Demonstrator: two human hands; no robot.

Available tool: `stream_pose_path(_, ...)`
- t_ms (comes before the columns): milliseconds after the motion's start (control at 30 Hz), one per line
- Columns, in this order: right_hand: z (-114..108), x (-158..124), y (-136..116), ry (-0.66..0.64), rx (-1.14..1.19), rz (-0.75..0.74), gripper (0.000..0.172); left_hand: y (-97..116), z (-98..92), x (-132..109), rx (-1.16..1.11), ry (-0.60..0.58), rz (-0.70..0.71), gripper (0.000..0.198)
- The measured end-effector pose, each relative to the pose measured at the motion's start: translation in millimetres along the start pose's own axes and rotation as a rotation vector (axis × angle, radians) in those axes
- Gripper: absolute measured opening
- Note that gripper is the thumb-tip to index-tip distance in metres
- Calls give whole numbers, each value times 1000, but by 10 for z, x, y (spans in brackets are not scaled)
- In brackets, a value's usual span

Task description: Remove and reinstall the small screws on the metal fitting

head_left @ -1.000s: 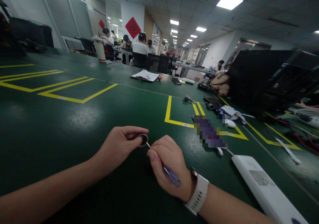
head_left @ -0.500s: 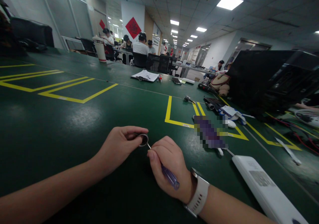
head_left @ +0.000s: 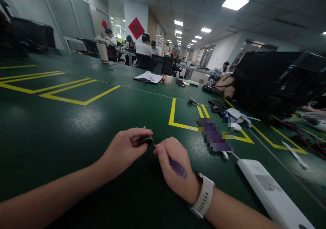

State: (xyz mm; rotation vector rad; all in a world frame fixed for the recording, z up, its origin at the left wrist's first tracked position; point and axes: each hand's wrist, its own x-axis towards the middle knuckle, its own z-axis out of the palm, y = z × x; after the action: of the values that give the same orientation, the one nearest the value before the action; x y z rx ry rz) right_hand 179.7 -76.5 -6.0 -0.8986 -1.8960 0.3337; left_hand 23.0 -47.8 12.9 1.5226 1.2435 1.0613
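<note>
My left hand (head_left: 124,147) is closed, thumb and fingers pinching a small round metal part (head_left: 147,140) with a dark hollow and a shiny rim. A short stub shows above the fingertips. My right hand (head_left: 175,164) is wrapped around a screwdriver (head_left: 178,168) with a clear purple handle. Its thin shaft points left at the round part's opening; whether the tip touches the inside I cannot tell. Both hands are just above the green table (head_left: 76,147), close together.
A white power strip (head_left: 270,188) lies at the right, near a blurred purple item (head_left: 214,134). Beyond are another small metal part (head_left: 193,101), a cloth (head_left: 236,115), a clipboard with papers (head_left: 148,77), a tumbler (head_left: 102,51) and a black monitor-like box (head_left: 275,79). People sit farther back.
The round part has tilted, so its opening faces lower and its stub shows on top. My right hand has turned slightly, and the screwdriver's handle end has moved up and right.
</note>
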Motion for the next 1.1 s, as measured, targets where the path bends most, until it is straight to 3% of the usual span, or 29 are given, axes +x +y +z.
stream_pose_path(367, -10, 28, -3, -4, 36, 113, 26, -76, -7, -14, 139, -31, 97, 27)
stream_pose_path(767, 3, 19, -19, -56, -1, 80, 25, -106, -10, -14, 245, -76, 173, 28)
stream_pose_path(1100, 22, 31, 9, -4, 31, 186, 26, -96, 5, 5, 181, -56, 126, 26)
